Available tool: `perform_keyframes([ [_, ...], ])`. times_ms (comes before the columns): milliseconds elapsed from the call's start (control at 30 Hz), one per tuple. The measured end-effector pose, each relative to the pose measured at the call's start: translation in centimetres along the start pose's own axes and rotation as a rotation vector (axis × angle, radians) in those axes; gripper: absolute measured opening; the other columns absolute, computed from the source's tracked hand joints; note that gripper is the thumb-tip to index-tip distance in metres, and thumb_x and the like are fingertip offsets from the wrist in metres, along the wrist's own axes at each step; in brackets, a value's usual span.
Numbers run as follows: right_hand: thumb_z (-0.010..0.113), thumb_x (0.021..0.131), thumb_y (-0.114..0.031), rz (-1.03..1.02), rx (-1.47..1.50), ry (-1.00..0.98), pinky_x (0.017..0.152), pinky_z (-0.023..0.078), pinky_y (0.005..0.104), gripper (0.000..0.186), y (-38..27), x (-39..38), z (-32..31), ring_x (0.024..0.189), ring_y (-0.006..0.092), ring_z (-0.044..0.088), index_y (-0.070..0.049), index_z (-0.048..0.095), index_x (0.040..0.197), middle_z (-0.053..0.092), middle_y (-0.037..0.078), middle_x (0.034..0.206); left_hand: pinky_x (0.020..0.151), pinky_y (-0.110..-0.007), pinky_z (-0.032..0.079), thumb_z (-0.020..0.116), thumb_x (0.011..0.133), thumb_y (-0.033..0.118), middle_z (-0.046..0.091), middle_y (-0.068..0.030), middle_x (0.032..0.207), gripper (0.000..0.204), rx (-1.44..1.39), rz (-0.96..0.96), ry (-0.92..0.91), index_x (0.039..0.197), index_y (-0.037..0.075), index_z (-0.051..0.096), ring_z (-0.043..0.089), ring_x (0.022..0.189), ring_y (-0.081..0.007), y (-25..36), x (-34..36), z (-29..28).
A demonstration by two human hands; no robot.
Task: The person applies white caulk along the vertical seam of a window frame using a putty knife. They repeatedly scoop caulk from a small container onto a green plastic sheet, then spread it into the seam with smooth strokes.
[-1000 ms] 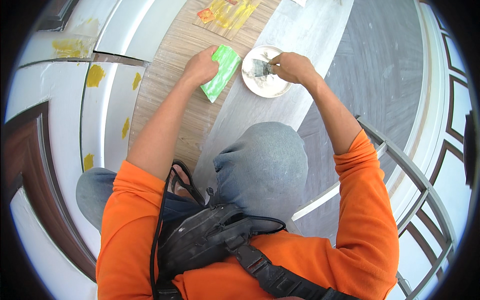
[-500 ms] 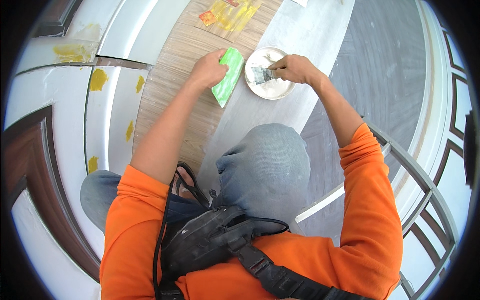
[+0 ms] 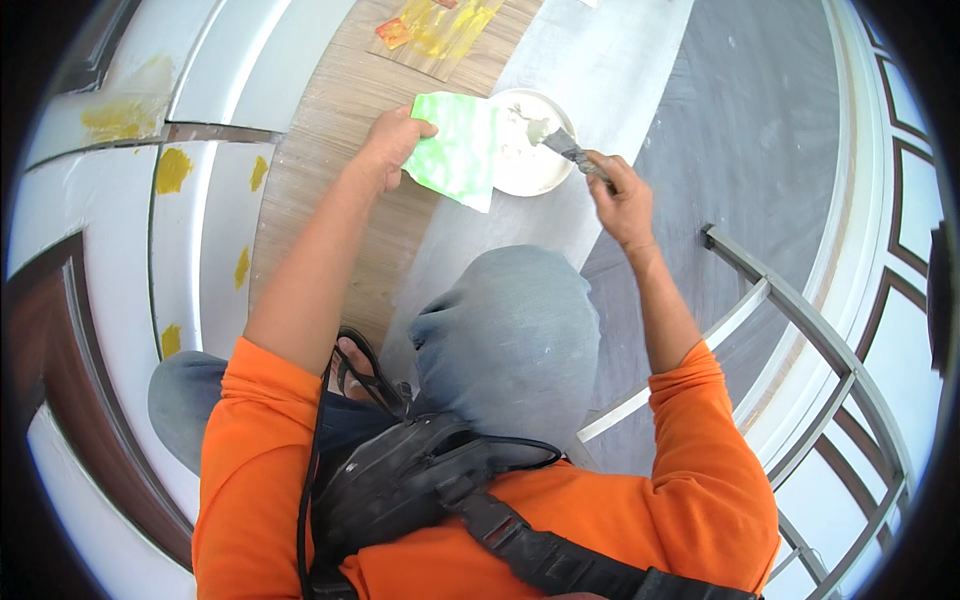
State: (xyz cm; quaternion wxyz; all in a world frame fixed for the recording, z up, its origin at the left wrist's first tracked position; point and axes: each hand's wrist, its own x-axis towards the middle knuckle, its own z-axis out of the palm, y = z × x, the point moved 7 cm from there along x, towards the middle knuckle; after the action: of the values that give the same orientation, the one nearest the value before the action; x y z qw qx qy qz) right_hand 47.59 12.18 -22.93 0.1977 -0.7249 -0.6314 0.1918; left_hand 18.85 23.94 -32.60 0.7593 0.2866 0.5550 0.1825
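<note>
Pinched by its left edge, a flat green sheet (image 3: pixel 455 150) smeared with white is in my left hand (image 3: pixel 396 147). Its right side overlaps the rim of a round white tub (image 3: pixel 545 180) that holds off-white paste. My right hand (image 3: pixel 622 200) is closed round the handle of a putty knife (image 3: pixel 565 147), whose grey blade points left over the tub's right part. Whether the blade touches the paste I cannot tell.
A wood-look board (image 3: pixel 335 150) and a pale grey strip (image 3: pixel 510 235) lie on the floor. Beyond the tub is a yellow-smeared piece (image 3: pixel 450 35). White panels with yellow patches (image 3: pixel 174 170) stand left; a metal ladder-like frame (image 3: pixel 800 300) is at the right.
The green sheet has turned its broad face upward and now overlaps the tub's left rim. My right hand has drawn back toward me and right, bringing the putty knife to the tub's right part.
</note>
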Motion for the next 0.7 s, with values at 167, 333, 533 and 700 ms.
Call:
perform_keyframes([
  [167, 0.068, 0.087, -0.006, -0.125, 0.020, 0.234, 0.066, 0.055, 0.0311, 0.037, -0.9, -3.0, 2.0, 0.076, 0.0199, 0.067, -0.018, 0.070, 0.122, 0.069, 0.006, 0.101, 0.094, -0.038, 0.056, 0.055, 0.096, 0.002, 0.067, -0.0173, 0.118, 0.035, -0.143, -0.096, -0.106, 0.129, -0.006, 0.054, 0.069, 0.106, -0.0245, -2.1, -0.3, 2.8],
  [333, 0.066, 0.090, 0.004, -0.234, 0.030, 0.179, 0.083, 0.055, 0.0357, 0.046, -2.7, -4.1, 5.1, 0.100, 0.0248, 0.059, -0.015, 0.064, 0.132, 0.056, 0.012, 0.113, 0.095, -0.039, 0.058, 0.056, 0.097, 0.004, 0.066, -0.0187, 0.123, 0.038, -0.294, -0.092, -0.269, 0.133, -0.007, 0.051, 0.069, 0.110, -0.0246, -2.4, -0.8, 4.1],
  [533, 0.072, 0.083, 0.004, -0.249, 0.033, 0.246, 0.083, 0.053, 0.0407, 0.056, -2.2, -4.4, 5.1, 0.098, 0.0281, 0.057, -0.020, 0.063, 0.133, 0.058, 0.010, 0.109, 0.097, -0.039, 0.058, 0.059, 0.097, 0.008, 0.065, -0.0190, 0.125, 0.043, -0.363, -0.020, -0.333, 0.136, -0.006, 0.049, 0.068, 0.112, -0.0241, -1.9, -0.7, 2.5],
  [700, 0.071, 0.085, 0.001, -0.387, -0.288, 0.240, 0.082, 0.053, 0.0375, 0.047, -2.3, -4.2, 3.2, 0.096, 0.0260, 0.059, -0.020, 0.067, 0.128, 0.059, 0.008, 0.107, 0.100, -0.038, 0.056, 0.059, 0.097, 0.010, 0.062, -0.0164, 0.131, 0.051, -0.346, -0.009, -0.323, 0.143, -0.004, 0.044, 0.066, 0.116, -0.0228, -1.6, -1.0, 1.2],
])
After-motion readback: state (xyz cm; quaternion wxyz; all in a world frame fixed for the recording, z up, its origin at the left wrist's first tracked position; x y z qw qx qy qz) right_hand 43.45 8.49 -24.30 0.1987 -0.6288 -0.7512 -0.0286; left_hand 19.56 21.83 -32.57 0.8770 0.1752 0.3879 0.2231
